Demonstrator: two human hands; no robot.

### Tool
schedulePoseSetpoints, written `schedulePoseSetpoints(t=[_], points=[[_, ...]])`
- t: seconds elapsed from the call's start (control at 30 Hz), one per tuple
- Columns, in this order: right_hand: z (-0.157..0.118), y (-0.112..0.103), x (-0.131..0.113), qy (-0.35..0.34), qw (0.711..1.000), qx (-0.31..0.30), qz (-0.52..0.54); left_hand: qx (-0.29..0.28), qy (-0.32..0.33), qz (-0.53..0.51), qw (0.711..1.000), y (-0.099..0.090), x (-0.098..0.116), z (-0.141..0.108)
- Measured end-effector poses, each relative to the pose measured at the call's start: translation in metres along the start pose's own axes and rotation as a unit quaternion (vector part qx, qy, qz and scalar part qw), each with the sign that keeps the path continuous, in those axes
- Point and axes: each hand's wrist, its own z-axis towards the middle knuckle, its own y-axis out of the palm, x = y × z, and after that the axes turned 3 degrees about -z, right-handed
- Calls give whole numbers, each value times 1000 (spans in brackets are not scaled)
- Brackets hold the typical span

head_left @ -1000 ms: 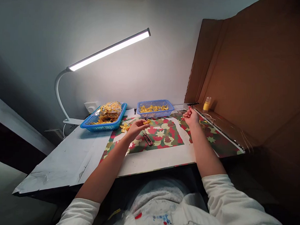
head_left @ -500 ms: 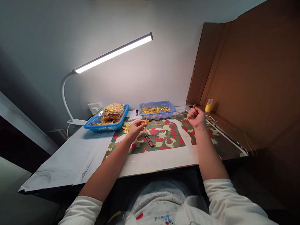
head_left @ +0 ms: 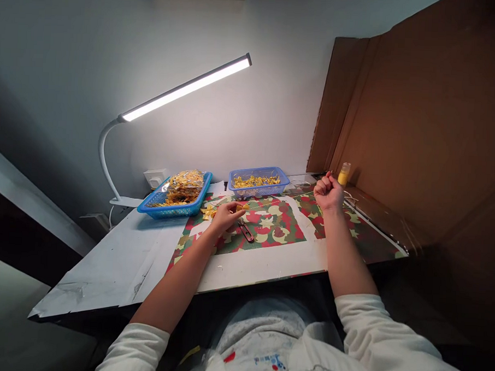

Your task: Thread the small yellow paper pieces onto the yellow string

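Note:
My left hand [head_left: 227,216] is closed in a pinch on a small yellow ribbon piece [head_left: 245,207] above the patterned mat. From there a thin yellow thread [head_left: 267,205] stretches rightward, pulled taut, to my right hand [head_left: 328,193]. That hand is raised and curled into a fist, with the thread in it; a tiny dark tip shows above the fingers, too small to name. Just below my left fingers lies a pair of thread snips [head_left: 246,231]. More yellow ribbon pieces [head_left: 207,211] lie on the mat, partly hidden behind my left hand.
A blue basket [head_left: 172,210] with bagged yellow pieces stands at left, and a purple-blue basket [head_left: 257,192] of yellow pieces behind. A lamp [head_left: 186,87] arches over the table. Cardboard [head_left: 418,122] walls the right side, near a yellow thread spool [head_left: 344,174].
My right hand has moved slightly to the right, and the thread now shows taut between both hands. My left hand has turned a little and stays near the same spot.

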Motion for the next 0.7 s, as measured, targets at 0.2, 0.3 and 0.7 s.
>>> schedulePoseSetpoints(t=[0.2, 0.3, 0.7], points=[[4, -5, 4, 15, 997, 59, -37, 14, -79, -247, 966, -1, 4, 3], [8, -7, 10, 67, 985, 119, -105, 3, -121, -354, 927, -4, 9, 4], [17, -21, 45, 67, 909, 217, -348, -206, -142, -454, 855, -11, 12, -4]])
